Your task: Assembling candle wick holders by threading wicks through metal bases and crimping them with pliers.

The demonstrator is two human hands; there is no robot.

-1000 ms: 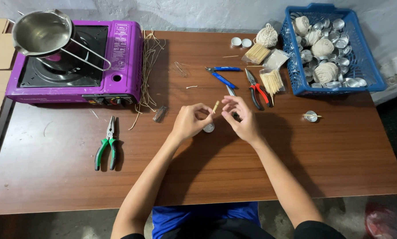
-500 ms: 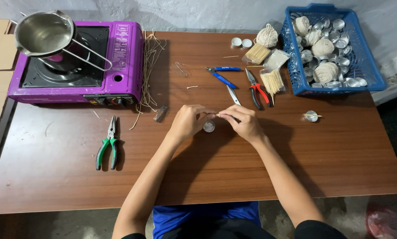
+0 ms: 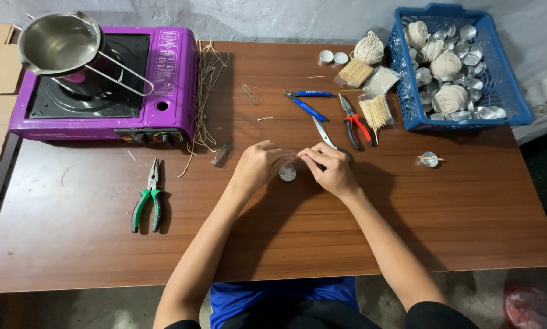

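Since the earlier frames both hands have come lower and closer to the small metal cup (image 3: 287,173), and the thin stick that stood up between the fingers now lies flat just above it. The left hand (image 3: 256,166) is closed in a pinch on one end of the thin stick (image 3: 298,155); the right hand (image 3: 328,169) pinches the other end. The cup stands on the wooden table (image 3: 72,244), between the two hands and touching neither as far as I can see.

Behind the cup, to the right, lie blue-handled scissors (image 3: 310,105) and red-handled pliers (image 3: 354,122), near a bundle of sticks (image 3: 376,111). Further right of the cup stands another small cup with a stick across it (image 3: 429,159), and behind that a blue basket (image 3: 517,103) with string balls and metal cups. Left of the cup lie green-handled pliers (image 3: 150,198). Far left behind it is a purple stove (image 3: 170,79) with a steel pot (image 3: 57,42).
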